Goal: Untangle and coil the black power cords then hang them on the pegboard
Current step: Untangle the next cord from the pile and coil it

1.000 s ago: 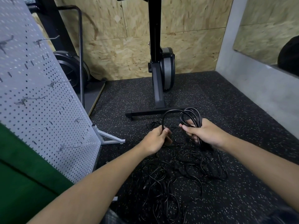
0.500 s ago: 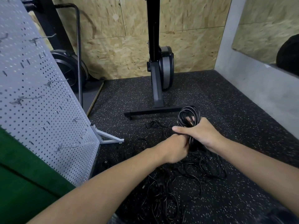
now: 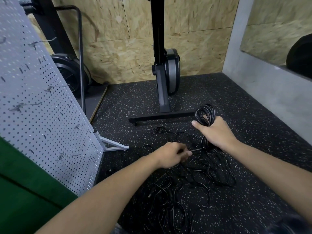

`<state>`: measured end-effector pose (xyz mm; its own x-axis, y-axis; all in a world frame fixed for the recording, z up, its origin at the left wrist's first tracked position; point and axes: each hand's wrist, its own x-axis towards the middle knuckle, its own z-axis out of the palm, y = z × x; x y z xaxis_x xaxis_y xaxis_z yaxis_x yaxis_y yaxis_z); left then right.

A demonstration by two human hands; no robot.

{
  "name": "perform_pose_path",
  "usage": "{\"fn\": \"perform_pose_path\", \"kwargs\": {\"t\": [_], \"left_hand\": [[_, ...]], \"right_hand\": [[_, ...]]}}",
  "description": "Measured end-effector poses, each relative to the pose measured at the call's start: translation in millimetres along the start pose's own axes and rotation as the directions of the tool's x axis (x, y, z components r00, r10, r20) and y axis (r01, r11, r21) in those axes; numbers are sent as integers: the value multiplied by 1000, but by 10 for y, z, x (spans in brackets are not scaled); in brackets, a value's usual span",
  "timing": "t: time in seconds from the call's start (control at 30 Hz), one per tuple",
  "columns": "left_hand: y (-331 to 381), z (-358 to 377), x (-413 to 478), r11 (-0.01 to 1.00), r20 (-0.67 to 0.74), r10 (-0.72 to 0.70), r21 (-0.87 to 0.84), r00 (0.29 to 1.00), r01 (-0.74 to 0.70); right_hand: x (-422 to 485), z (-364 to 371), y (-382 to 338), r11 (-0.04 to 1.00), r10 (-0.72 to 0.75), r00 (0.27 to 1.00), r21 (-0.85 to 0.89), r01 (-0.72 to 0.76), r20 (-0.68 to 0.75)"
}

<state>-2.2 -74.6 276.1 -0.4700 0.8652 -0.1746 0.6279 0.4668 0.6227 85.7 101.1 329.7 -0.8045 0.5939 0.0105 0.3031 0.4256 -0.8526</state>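
Speckled black rubber flooring (image 3: 263, 196) is backed by a chipboard wall (image 3: 118, 48), against which a black exercise machine (image 3: 166, 68) is stood upright. A coiled cord (image 3: 205, 112) is gripped in the right hand (image 3: 217, 134). Its fingers are curled round the middle of the bundle, with the thumb stretched out to the left. The loops are seen rising above those fingers, and more of the bundle hangs beneath them. A single strand (image 3: 196, 149) is pinched in the curled fingers of the left hand (image 3: 170, 154). It is drawn straight from those fingertips to the lower end of the bundle, just under the right fingers. A tangle of loose black cords (image 3: 194, 176) is spread on the floor below and nearer than both sets of fingers. A grey pegboard (image 3: 25, 92) on a metal foot is stood well to the left of the left fingers, and wire hooks (image 3: 55, 86) are fitted to it. No cord is seen hung on them.
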Motion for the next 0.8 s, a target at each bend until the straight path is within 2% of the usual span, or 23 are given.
{"fn": "perform_pose_path", "kwargs": {"t": [0.23, 0.47, 0.63, 0.8], "left_hand": [[-121, -142, 4, 999, -32, -42, -10, 999, 42], [-189, -229, 5, 1000, -144, -29, 0, 989, 29], [-224, -347, -24, 1000, -232, -15, 9, 973, 17], [-204, -363, -30, 990, -221, -127, 30, 967, 137]], "right_hand": [[25, -79, -24, 994, 19, 999, -107, -14, 49], [-20, -156, -93, 986, 32, 998, -166, -21, 59], [-77, -210, -179, 979, 28, 991, -205, -1, 131], [-97, -172, -231, 954, 19, 979, -295, 43, 204]]}}
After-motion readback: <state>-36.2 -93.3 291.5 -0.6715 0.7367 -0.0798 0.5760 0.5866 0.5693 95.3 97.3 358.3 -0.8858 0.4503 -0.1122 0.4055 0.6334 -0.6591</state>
